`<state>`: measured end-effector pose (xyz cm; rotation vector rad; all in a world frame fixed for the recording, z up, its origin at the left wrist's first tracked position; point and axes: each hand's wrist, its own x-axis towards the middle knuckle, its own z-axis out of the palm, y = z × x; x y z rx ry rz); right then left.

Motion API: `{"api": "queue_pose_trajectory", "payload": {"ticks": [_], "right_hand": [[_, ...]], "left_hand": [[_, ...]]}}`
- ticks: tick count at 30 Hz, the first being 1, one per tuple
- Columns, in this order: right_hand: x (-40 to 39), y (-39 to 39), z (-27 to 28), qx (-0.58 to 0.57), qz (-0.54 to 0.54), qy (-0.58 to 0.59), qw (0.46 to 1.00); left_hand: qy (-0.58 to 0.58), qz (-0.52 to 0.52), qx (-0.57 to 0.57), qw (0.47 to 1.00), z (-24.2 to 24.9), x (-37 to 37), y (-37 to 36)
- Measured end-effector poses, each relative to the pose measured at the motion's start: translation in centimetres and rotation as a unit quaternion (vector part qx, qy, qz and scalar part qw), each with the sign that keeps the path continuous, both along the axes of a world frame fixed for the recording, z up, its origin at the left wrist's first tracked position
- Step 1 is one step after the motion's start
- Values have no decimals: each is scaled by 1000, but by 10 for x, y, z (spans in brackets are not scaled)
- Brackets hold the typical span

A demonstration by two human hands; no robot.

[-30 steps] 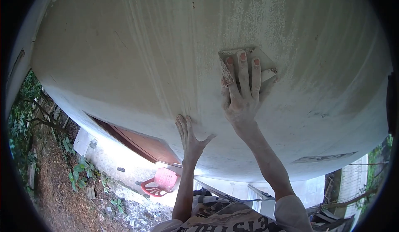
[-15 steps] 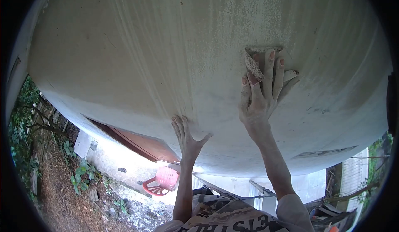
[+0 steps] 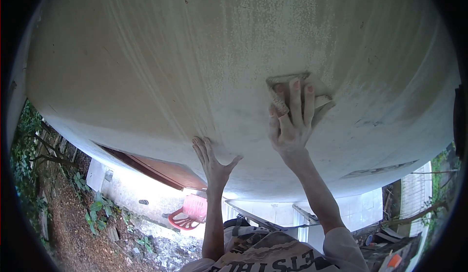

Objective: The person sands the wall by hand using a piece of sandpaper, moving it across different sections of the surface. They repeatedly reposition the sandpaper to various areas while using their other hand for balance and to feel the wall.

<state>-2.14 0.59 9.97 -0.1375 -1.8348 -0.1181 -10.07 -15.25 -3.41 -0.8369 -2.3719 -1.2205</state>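
A broad pale plastered surface (image 3: 146,53) with whitish streaks and a speckled patch fills the upper view. My right hand (image 3: 295,121) presses a folded, dust-covered piece of sandpaper (image 3: 323,100) against it. The sheet's edges stick out beyond the fingers, and part of it is tucked between them. Lower and to the left, my left hand (image 3: 214,167) rests on the same surface with thumb spread wide and nothing held. White dust coats both hands.
Far below stand a red plastic chair (image 3: 192,211) and a brown door (image 3: 161,162). Ladder-like metal rails (image 3: 304,216) rise close to my body. Plants (image 3: 97,208) grow on the left ground; a branch (image 3: 414,217) and stacked debris (image 3: 385,238) lie lower right.
My right hand has slid down and slightly left across the surface with the sandpaper. My left hand stays in nearly the same place, while the view has shifted a little.
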Motion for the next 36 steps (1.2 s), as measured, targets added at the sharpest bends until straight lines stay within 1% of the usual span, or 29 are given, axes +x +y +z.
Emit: {"api": "queue_pose_trajectory", "payload": {"ticks": [2,3,4,5,6,7,8,9,12,13,14,16,17,18,21,22,23,25,27,28,30,32,35,36], "right_hand": [[2,-3,27,20,-103,20,994],[1,-5,31,29,-156,30,987],[-4,-7,15,20,-146,35,988],[-8,-10,-18,12,-137,40,990],[-10,-11,-59,23,-139,12,990],[-10,-14,-108,33,-141,-15,989],[-6,-16,-168,36,-124,-48,990],[0,-11,-205,40,-107,-81,990],[14,-4,-204,70,-86,-120,987],[16,-3,-183,79,-79,-106,988],[15,2,-144,92,-72,-91,989],[17,7,-53,24,-116,-37,992],[20,11,-1,8,-110,5,994],[20,16,31,-4,-103,51,993],[9,14,39,-3,-144,107,984],[5,12,23,3,-141,101,985],[1,9,-9,9,-139,95,986],[-2,1,-96,34,-157,6,987],[-2,-5,-196,32,-129,-21,991],[2,-4,-222,25,-111,-38,993],[11,2,-213,46,-104,-72,991],[16,3,-176,48,-112,-85,989],[22,3,-39,5,-135,-60,989],[22,7,-2,-17,-120,-20,992]], "left_hand": [[-2,3,-1,1000,-1,0,1],[2,0,5,1000,-2,-1,0],[7,-4,14,1000,-2,-1,2],[3,-4,14,1000,-2,0,2],[0,-4,13,1000,-1,1,3],[-2,-4,13,1000,0,0,2],[5,-5,12,1000,-1,-1,0],[12,-4,13,1000,-2,-2,0],[4,-2,16,1000,-1,-1,2],[-1,-3,14,1000,-1,0,2],[5,-4,16,1000,-1,-2,3],[13,-3,16,1000,-5,-2,2],[9,-3,13,1000,-7,1,1],[11,-2,12,1000,-8,0,3],[17,1,13,1000,-7,-4,3],[15,1,15,1000,-7,-3,4],[13,1,16,1000,-7,-2,5],[12,-1,18,1000,-7,-2,6],[13,-2,18,1000,-9,-2,6],[13,-3,19,1000,-10,-3,6],[3,-2,17,1000,-7,-1,5],[6,-3,14,1000,-6,-2,5],[15,-1,10,1000,-12,-1,4],[15,0,7,1000,-11,-1,5]]}}
